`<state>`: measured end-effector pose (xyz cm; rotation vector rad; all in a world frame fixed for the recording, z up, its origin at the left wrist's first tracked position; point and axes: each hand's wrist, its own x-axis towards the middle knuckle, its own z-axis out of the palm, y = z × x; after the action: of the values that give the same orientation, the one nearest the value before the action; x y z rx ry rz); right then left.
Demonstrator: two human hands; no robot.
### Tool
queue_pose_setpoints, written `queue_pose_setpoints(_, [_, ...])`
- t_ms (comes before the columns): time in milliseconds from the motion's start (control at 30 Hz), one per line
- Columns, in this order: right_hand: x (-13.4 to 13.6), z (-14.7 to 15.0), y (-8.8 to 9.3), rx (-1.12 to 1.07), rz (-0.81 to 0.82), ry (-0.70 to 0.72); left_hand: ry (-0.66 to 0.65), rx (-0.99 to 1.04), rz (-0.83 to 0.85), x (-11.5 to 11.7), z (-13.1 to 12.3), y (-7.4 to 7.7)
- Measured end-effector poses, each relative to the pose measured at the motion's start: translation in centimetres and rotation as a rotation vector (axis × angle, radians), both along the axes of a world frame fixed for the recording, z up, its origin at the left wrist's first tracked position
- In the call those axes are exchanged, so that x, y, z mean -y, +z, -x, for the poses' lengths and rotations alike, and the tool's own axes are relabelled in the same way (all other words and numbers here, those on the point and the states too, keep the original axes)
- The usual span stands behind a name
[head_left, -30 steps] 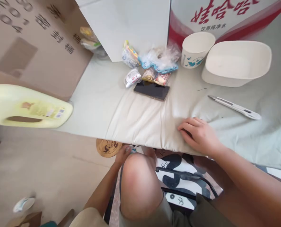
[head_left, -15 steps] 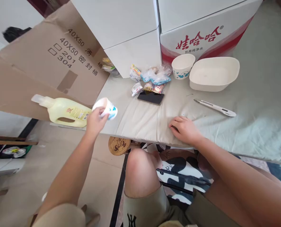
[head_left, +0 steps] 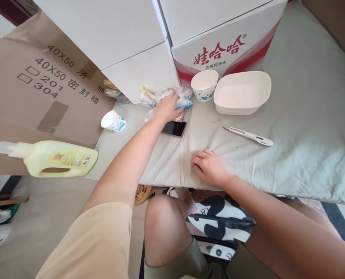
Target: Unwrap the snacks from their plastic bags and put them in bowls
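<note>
My left hand [head_left: 167,107] reaches across the pale mattress [head_left: 291,155] and rests on a heap of small snack packets [head_left: 149,96], its fingers curled over them. Just below it lies a black phone [head_left: 175,128]. A small paper cup [head_left: 113,121] lies on its side to the left, apart from the hand. My right hand [head_left: 210,167] lies palm down near the mattress's front edge, fingers loosely bent, holding nothing.
A second paper cup [head_left: 204,85] and a white tub [head_left: 242,92] stand by a red-and-white carton [head_left: 219,46]. A utility knife [head_left: 248,135] lies to the right. A yellow jug [head_left: 53,162] lies at the left by a brown cardboard box [head_left: 44,89].
My left hand came up from below with the small paper cup, left it on its side on the mattress, then moved right onto the snack packets. My right hand stayed put.
</note>
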<state>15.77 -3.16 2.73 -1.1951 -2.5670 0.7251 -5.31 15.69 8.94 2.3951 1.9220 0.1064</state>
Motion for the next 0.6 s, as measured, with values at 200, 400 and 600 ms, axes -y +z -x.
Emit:
queue_pose_setpoints(200, [-0.2,-0.4,0.5,-0.006,0.049,0.036,0.102,-0.142,0.055,-2.6,-1.6,-0.7])
queue_pose_setpoints(400, [-0.4,-1.2,1.2,-0.043,0.120,0.067,0.141,0.200,-0.195,-1.1,-0.6,2.7])
queue_pose_setpoints(600, [-1.0,-2.5,1.3,-0.370,0.229,-0.115,0.307,1.201,0.011,6.6,-3.7,3.4])
